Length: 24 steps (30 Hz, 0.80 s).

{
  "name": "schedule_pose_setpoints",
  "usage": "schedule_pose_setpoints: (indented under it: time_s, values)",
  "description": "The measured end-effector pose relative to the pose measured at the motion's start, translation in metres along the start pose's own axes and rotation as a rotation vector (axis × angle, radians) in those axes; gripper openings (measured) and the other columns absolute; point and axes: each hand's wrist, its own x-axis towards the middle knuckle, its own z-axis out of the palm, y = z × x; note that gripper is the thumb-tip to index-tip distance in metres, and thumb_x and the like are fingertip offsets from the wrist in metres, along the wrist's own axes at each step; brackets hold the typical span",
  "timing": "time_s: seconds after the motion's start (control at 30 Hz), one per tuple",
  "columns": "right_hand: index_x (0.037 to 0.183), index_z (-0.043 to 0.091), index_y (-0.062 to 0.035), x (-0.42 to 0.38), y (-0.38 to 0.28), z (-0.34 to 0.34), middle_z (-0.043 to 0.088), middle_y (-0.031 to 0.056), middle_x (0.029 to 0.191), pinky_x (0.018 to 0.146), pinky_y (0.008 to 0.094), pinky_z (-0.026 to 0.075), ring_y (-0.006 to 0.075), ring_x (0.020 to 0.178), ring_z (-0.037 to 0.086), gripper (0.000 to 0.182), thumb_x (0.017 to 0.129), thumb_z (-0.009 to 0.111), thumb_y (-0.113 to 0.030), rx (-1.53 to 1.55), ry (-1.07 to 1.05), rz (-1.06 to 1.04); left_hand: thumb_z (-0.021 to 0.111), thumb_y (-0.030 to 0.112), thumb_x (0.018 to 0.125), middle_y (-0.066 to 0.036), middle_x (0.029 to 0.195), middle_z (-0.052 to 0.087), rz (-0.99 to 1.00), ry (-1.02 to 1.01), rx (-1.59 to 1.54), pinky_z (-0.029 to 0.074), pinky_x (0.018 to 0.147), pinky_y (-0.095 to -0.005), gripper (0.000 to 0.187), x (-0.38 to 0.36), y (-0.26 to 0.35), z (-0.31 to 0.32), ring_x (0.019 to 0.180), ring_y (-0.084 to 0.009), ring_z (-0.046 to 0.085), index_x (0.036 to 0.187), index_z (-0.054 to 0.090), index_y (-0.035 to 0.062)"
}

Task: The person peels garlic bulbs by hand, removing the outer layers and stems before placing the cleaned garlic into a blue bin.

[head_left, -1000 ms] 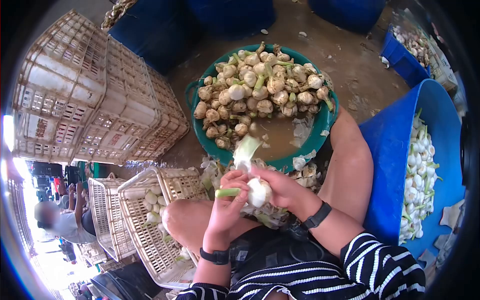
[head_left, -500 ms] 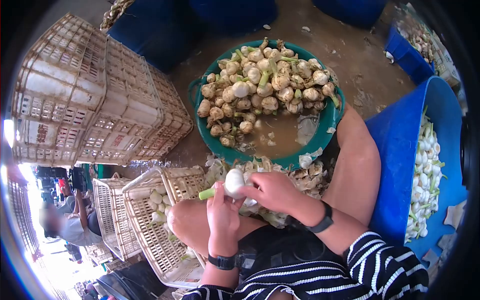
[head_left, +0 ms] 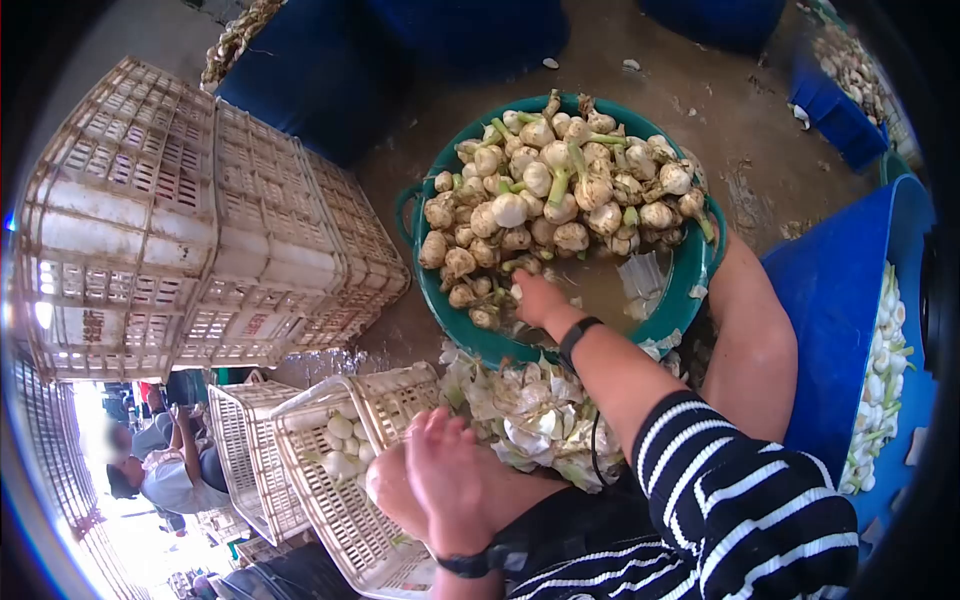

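Observation:
My right hand [head_left: 543, 299] reaches into the green tub [head_left: 462, 333], its fingers closed on a garlic bulb [head_left: 522, 266] at the near edge of the heap. The fingertips partly hide that bulb. Unpeeled, soil-stained garlic bulbs [head_left: 570, 237], some with green stems, fill most of the tub above murky water. My left hand [head_left: 450, 468] is raised over my knee with nothing in it, fingers apart and slightly blurred. Beside it stands a white plastic crate [head_left: 330, 500] holding peeled garlic bulbs [head_left: 345, 440].
Garlic skins [head_left: 535, 410] are piled between the tub and my lap. Stacked white crates [head_left: 200, 230] rise at the left. A blue bin [head_left: 830, 300] with peeled garlic [head_left: 878, 400] stands at the right. Another person [head_left: 175, 470] sits at the far left.
The peeled white bulb with a green stem has left my hands. My right hand has moved up into the tub; my left has come away from it and opened over my knee.

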Motion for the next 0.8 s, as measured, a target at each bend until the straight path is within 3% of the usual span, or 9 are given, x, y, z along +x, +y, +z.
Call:
schedule_pose_setpoints:
  time_s: [0.03,0.13,0.2,0.23,0.3,0.47,0.6,0.67,0.8]
  values:
    - [0.115,0.042,-0.0086,-0.01,-0.01,-0.008,0.057,0.0201,0.098,0.077,0.0399,0.047,0.0354,0.091,0.057,0.052,0.07,0.066,-0.011,0.001,-0.002,-0.003,0.045,0.026,0.091,-0.01,0.103,0.056,-0.006,-0.005,0.12,0.044,0.076,-0.0324,0.032,0.007,-0.012,0.01,0.092,-0.0193,0.053,0.115,0.044,0.0052]
    - [0.111,0.04,-0.0072,-0.049,-0.025,-0.009,0.056,0.0141,0.098,0.072,0.0347,0.048,0.0229,0.088,0.056,0.047,0.072,0.066,-0.009,0.719,0.036,-0.041,0.045,0.024,0.092,-0.01,0.109,0.052,-0.149,0.04,0.157,0.043,0.081,-0.0347,0.035,0.027,-0.033,0.029,0.098,-0.0202,0.051,0.119,0.039,0.0028]
    - [0.108,0.039,-0.0049,-0.101,-0.04,-0.026,0.056,0.0115,0.099,0.07,0.0307,0.048,0.0171,0.084,0.056,0.046,0.072,0.068,-0.009,1.069,0.057,-0.063,0.043,0.022,0.092,-0.01,0.104,0.055,-0.622,-0.052,0.044,0.044,0.079,-0.0337,0.031,0.021,-0.038,0.043,0.093,-0.0197,0.054,0.114,0.044,-0.0002]
    - [0.107,0.039,-0.0036,-0.138,-0.058,-0.054,0.057,0.0107,0.1,0.07,0.029,0.048,0.0156,0.083,0.057,0.046,0.072,0.068,-0.009,1.157,0.038,-0.077,0.043,0.022,0.092,-0.01,0.104,0.055,-0.63,-0.052,0.033,0.044,0.079,-0.0337,0.031,0.017,-0.044,0.045,0.093,-0.0197,0.054,0.114,0.044,-0.0002]
    - [0.107,0.041,-0.0038,-0.174,-0.053,-0.062,0.056,0.0135,0.1,0.072,0.0314,0.047,0.0213,0.087,0.057,0.049,0.069,0.07,-0.012,0.936,0.155,-0.18,0.049,0.02,0.09,-0.013,0.102,0.058,-0.417,-0.331,0.038,0.048,0.078,-0.0306,0.026,0.01,-0.058,0.045,0.086,-0.02,0.058,0.105,0.051,-0.0011]
    - [0.106,0.044,-0.0032,-0.216,-0.036,-0.083,0.057,0.0167,0.095,0.075,0.0364,0.047,0.0342,0.089,0.057,0.053,0.064,0.073,-0.018,0.488,0.274,-0.286,0.048,0.003,0.085,-0.01,0.09,0.061,-0.337,-0.387,0.298,0.05,0.065,-0.0227,0.024,-0.019,-0.055,0.054,0.076,-0.0138,0.061,0.107,0.053,-0.005]
    - [0.106,0.044,-0.0033,-0.23,-0.04,-0.086,0.057,0.0172,0.095,0.074,0.0369,0.047,0.035,0.088,0.057,0.054,0.063,0.074,-0.019,0.436,0.274,-0.319,0.047,0.001,0.083,-0.009,0.092,0.061,-0.256,-0.335,0.448,0.05,0.063,-0.0225,0.026,-0.029,-0.052,0.053,0.075,-0.0135,0.061,0.107,0.053,-0.006]
    - [0.106,0.042,-0.0018,-0.236,-0.042,-0.088,0.058,0.0135,0.093,0.074,0.03,0.048,0.0209,0.084,0.06,0.055,0.065,0.076,-0.015,0.303,0.31,-0.341,0.043,-0.001,0.08,-0.01,0.093,0.062,-0.229,-0.369,0.54,0.05,0.067,-0.0255,0.028,-0.03,-0.051,0.051,0.077,-0.0131,0.06,0.104,0.057,-0.0061]
    - [0.106,0.044,-0.003,-0.24,-0.041,-0.091,0.058,0.017,0.096,0.073,0.0358,0.048,0.0341,0.087,0.058,0.056,0.064,0.076,-0.02,0.532,0.224,-0.249,0.042,-0.002,0.079,-0.008,0.088,0.062,-0.194,-0.398,0.535,0.049,0.067,-0.024,0.028,-0.03,-0.052,0.044,0.075,-0.0128,0.06,0.102,0.057,-0.0065]
